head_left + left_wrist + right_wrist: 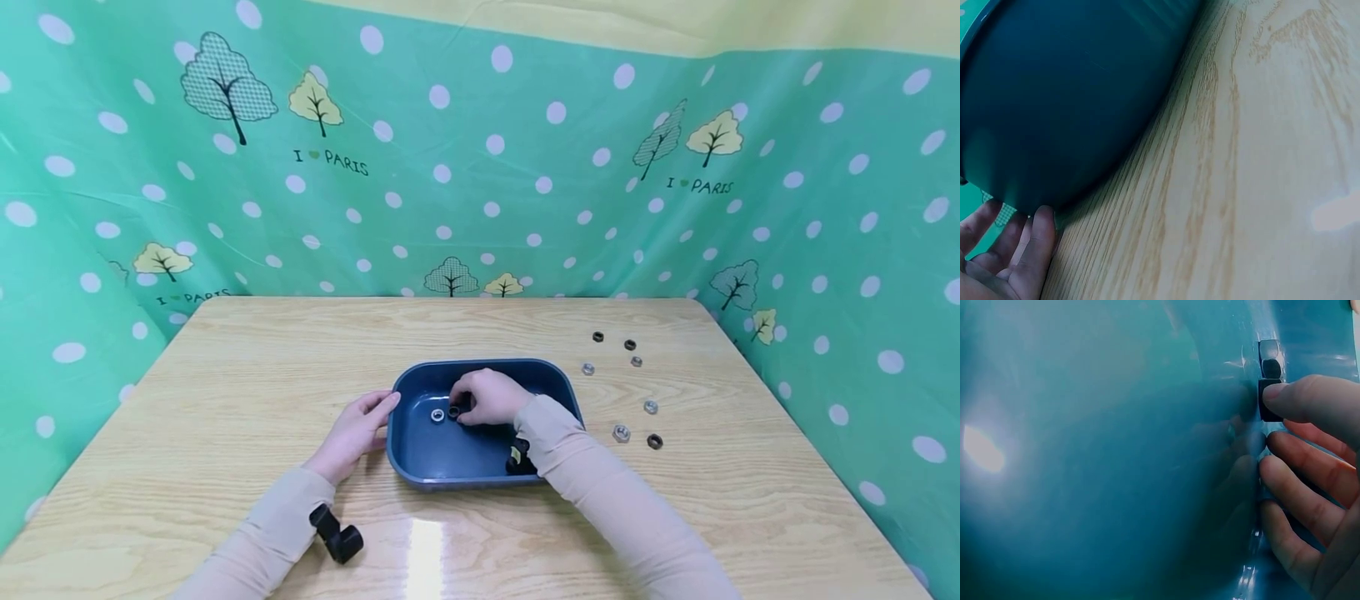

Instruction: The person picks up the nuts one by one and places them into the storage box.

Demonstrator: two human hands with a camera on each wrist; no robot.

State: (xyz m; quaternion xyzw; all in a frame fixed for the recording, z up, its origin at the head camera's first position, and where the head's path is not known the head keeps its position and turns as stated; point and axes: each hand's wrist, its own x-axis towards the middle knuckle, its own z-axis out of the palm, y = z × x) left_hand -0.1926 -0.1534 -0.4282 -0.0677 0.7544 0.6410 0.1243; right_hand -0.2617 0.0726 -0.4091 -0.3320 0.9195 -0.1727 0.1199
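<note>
A dark blue rectangular tub (450,467) sits on the wooden table. Inside it, my right hand (491,397) pinches a black nut (453,412) low over the tub's floor. In the right wrist view the thumb lies on that black nut (1270,400), close against a silver nut (1270,357). The head view has the silver nut (437,415) just left of the black one. My left hand (352,433) rests its fingertips at the tub's left rim. From the left wrist, its fingers (1041,240) touch the outer wall of the tub (1066,100).
Right of the tub, several loose nuts lie scattered, among them a silver nut (621,433), a black nut (655,442) and another black nut (597,337) farther back. A green dotted curtain (465,200) stands behind the table (262,375) and along its sides.
</note>
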